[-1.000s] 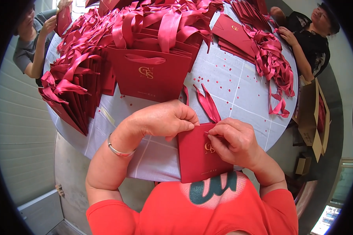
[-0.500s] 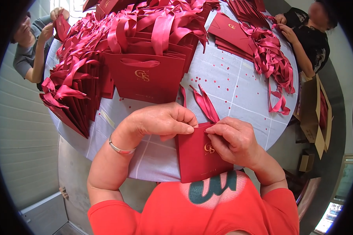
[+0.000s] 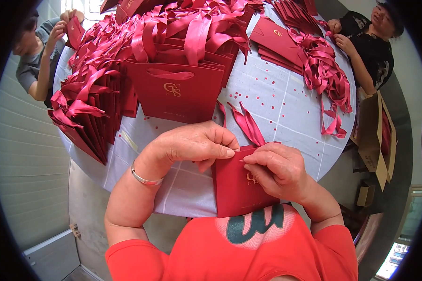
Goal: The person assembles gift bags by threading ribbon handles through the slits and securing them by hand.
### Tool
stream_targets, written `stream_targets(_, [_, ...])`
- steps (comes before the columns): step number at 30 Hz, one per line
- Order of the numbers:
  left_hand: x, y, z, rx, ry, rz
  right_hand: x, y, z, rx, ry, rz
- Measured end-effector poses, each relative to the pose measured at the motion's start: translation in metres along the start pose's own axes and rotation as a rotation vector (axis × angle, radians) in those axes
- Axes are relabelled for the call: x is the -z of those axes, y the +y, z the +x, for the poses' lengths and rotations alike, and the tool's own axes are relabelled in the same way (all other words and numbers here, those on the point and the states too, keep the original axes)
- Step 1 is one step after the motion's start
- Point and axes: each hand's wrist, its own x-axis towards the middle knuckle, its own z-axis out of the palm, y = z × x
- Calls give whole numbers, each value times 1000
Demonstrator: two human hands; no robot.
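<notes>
A small dark red paper gift bag (image 3: 234, 189) with a gold emblem stands at the table's near edge, against my shirt. My left hand (image 3: 197, 141) is closed in a pinch on the bag's upper left edge. In front of the bag's upper face, my right hand (image 3: 282, 168) has thumb and forefinger pressed together. A tiny pale bit shows at those fingertips, too small to name. A pink-red satin ribbon (image 3: 248, 124) rises from behind the bag's top and lies toward the far side.
Finished-looking red bags with ribbon handles (image 3: 176, 91) crowd the far left of the white-clothed round table (image 3: 309, 124). Flat bags (image 3: 276, 42) and loose ribbons (image 3: 324, 70) lie far right. Small red paper dots are scattered about. Two people work across the table; an open carton (image 3: 373, 136) stands right.
My right fingertips have come slightly down and left, away from the bag's top edge. The bag and ribbon have shifted a little right. The person at far right has lifted their head.
</notes>
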Motion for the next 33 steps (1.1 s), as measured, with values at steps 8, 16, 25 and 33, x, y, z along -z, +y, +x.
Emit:
stream_targets(8, [-3,2,0,28,99,49,-7,-4,3,14,-4,-91])
stream_targets(16, [-11,8,0,43,189,116,-5,-4,4,-7,-76,-144])
stream_targets(25, [-23,4,1,0,308,226,-16,-8,7,12,-244,-362])
stream_targets(33, [-27,12,-3,15,321,320,-4,1,29,-382,-337,-58])
